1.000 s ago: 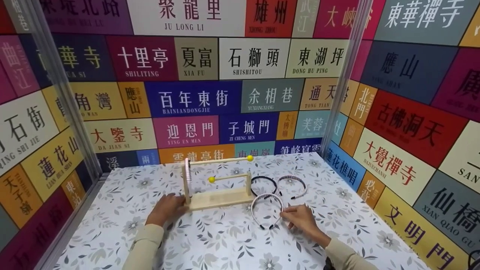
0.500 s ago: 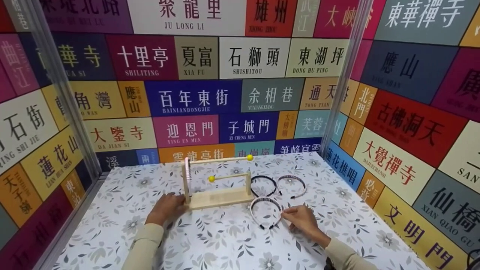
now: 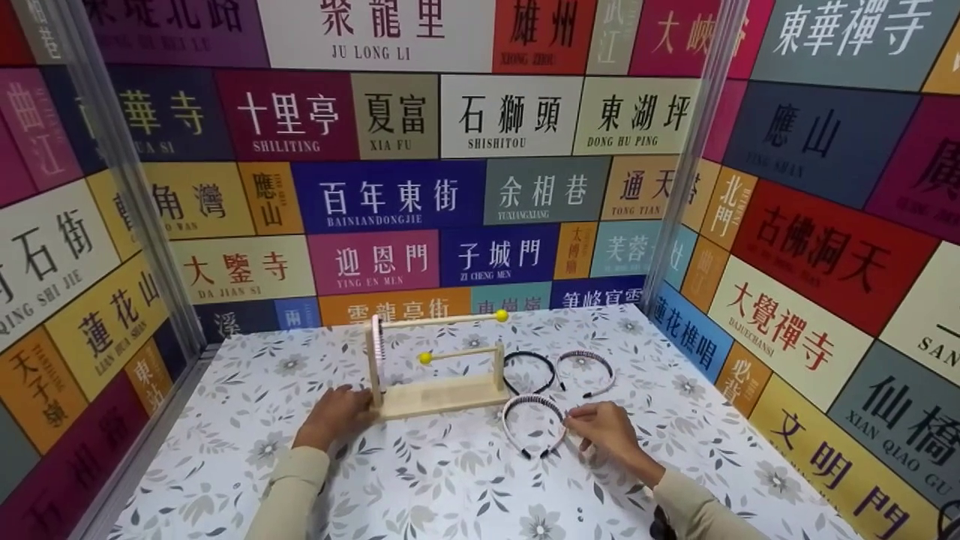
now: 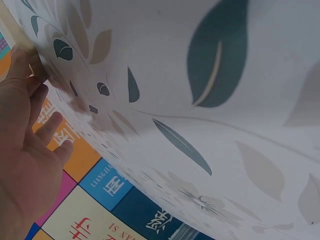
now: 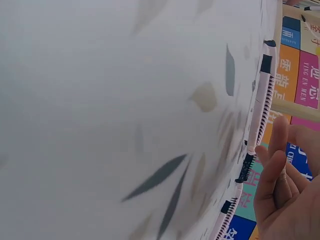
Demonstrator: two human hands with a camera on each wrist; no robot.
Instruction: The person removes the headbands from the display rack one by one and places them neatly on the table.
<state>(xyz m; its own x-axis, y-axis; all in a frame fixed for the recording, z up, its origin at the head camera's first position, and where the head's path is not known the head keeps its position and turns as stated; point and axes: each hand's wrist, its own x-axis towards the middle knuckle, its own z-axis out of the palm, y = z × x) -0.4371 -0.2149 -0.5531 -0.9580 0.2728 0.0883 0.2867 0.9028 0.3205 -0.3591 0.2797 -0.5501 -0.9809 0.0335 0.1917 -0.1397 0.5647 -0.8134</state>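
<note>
My left hand (image 3: 337,416) holds the lower left end of a wooden headband stand (image 3: 442,396); in the left wrist view my fingers (image 4: 36,82) are at its wooden edge. A pink headband (image 3: 378,352) hangs on the stand's upper rod, against the left post. The shorter lower rod carries nothing. My right hand (image 3: 604,433) pinches the right side of a pale pink toothed headband (image 3: 511,427) on the table, its ends toward me. In the right wrist view this headband (image 5: 261,107) passes by my fingertips (image 5: 261,150).
Behind the held headband lie a black headband (image 3: 553,369) and another pale pink headband (image 3: 609,369), right of the stand. Yellow balls (image 3: 502,316) cap the rods. A floral cloth covers the table (image 3: 420,487); panels with printed characters (image 3: 386,196) enclose it on three sides.
The top of the headband in my right hand has tipped down slightly, showing more of its inner teeth. My left hand and the stand keep their places.
</note>
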